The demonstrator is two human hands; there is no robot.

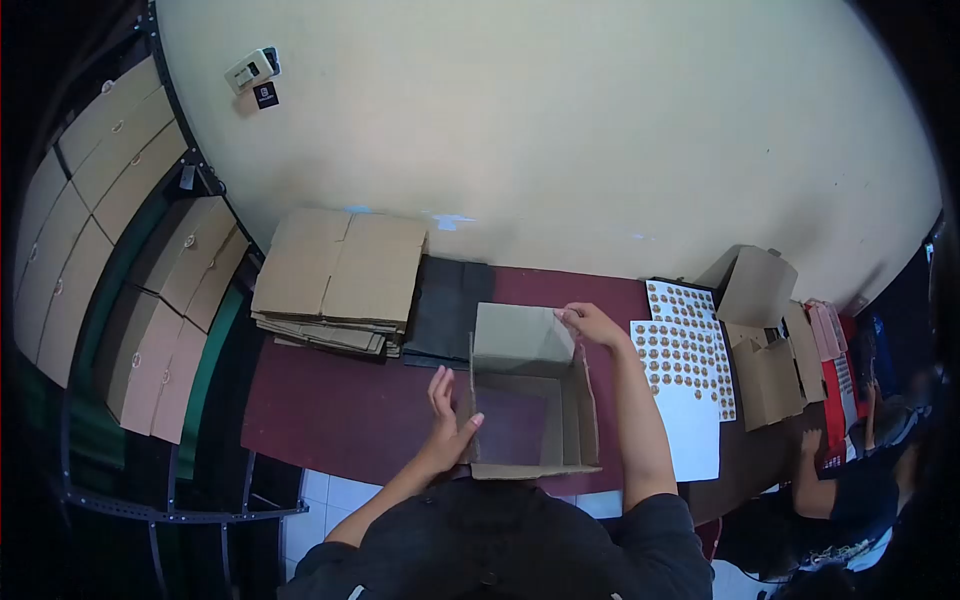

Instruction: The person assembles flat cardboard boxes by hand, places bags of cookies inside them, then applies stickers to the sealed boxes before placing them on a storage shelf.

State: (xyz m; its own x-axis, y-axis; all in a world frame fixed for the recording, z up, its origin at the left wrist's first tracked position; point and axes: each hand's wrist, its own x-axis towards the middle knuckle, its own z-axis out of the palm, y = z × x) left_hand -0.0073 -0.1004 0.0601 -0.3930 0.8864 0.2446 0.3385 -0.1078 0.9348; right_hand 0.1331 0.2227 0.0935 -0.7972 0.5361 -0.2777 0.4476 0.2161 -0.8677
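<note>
A partly folded cardboard box point(582, 420) stands in front of me, its inside facing up and its far panel point(515, 333) raised. The maroon tabletop shows through part of its bottom. My right hand point(592, 325) pinches the top right corner of that far panel. Against the outer left wall rests my left hand point(447, 430), fingers stretched and spread, thumb touching the wall's upper edge.
Flattened cardboard boxes point(340, 270) are stacked at the back left, beside black flat sheets point(450, 305). Sheets of round stickers point(680, 350) lie to the right, near an open box point(765, 370). Shelves hold boxes point(95, 260) at left. Another person point(845, 500) is at far right.
</note>
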